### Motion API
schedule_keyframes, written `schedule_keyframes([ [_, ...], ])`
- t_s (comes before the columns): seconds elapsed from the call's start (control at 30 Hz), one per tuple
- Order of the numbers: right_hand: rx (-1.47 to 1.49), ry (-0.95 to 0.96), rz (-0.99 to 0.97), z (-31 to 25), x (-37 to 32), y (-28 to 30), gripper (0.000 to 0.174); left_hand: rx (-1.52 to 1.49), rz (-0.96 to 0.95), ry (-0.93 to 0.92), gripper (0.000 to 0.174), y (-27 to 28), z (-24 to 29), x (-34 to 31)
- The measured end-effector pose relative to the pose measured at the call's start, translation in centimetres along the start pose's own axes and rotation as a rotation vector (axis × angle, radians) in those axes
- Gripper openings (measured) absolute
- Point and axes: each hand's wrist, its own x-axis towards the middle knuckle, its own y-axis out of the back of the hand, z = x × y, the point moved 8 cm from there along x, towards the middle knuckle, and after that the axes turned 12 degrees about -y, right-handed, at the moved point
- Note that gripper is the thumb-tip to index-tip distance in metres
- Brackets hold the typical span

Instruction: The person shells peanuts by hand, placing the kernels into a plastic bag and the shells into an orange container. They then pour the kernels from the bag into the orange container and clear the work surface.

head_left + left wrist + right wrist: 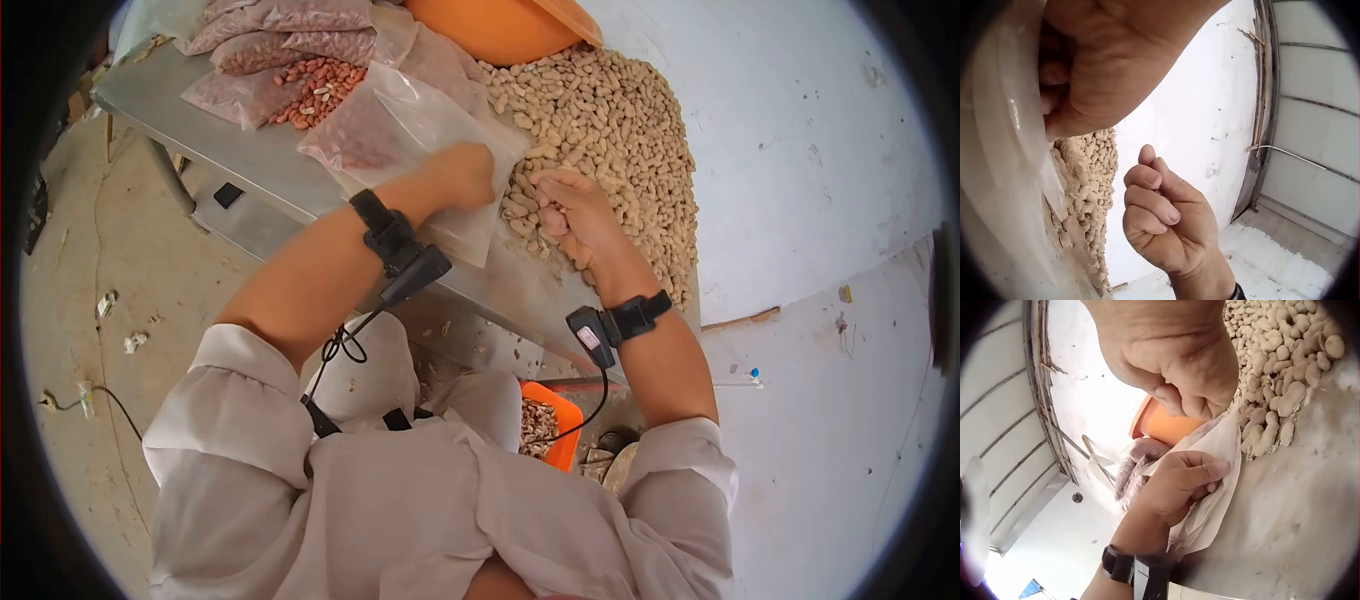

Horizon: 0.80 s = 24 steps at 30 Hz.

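My left hand grips the edge of a clear plastic bag with reddish kernels in its far end. The right wrist view shows that left hand pinching the whitish plastic between thumb and curled fingers. To its right, my right hand is raised at the near edge of a heap of unshelled peanuts. In the left wrist view the right hand has its fingers curled and the thumb against the index finger, with nothing visible between them. The hands are apart.
Filled bags and loose red kernels lie at the back left of the metal table. An orange basin stands behind the peanut heap. Below the table edge is an orange container with shells. A white wall is at right.
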Motion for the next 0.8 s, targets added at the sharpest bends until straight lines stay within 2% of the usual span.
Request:
schedule_keyframes([
  [0.03, -0.041, -0.018, 0.012, 0.0, 0.1, -0.2, 0.013, -0.016, 0.064, -0.044, 0.018, 0.4, 0.1, 0.0],
  [0.17, -0.123, -0.07, -0.042, 0.2, 0.8, -1.0, 0.013, -0.408, 0.099, 0.133, 0.016, 0.2, -2.4, 0.1],
  [0.27, -0.07, -0.064, -0.058, -0.1, 0.8, -2.1, 0.01, -0.709, 0.143, 0.244, 0.015, 0.1, -3.0, -0.5],
  [0.37, 0.138, -0.001, -0.221, -1.2, 2.6, -2.8, 0.008, -0.883, 0.218, 0.3, 0.016, 0.2, -3.3, -0.6],
  [0.47, 0.383, 0.01, -0.061, -2.0, 3.3, -4.1, 0.007, -1.057, 0.298, 0.322, 0.017, 1.1, -2.7, -1.1],
  [0.57, 0.409, -0.003, 0.004, -1.2, 5.6, -3.7, 0.006, -1.182, 0.424, 0.295, 0.018, 1.6, -2.8, -1.2],
  [0.67, 0.469, 0.026, 0.178, -1.9, 5.2, -4.1, 0.012, -1.22, 0.514, 0.286, 0.017, 1.7, -3.1, -1.1],
  [0.8, 0.328, 0.015, 0.045, -3.0, 5.5, -4.9, 0.03, -1.312, 0.618, 0.303, 0.016, 2.6, -2.9, -1.6],
])
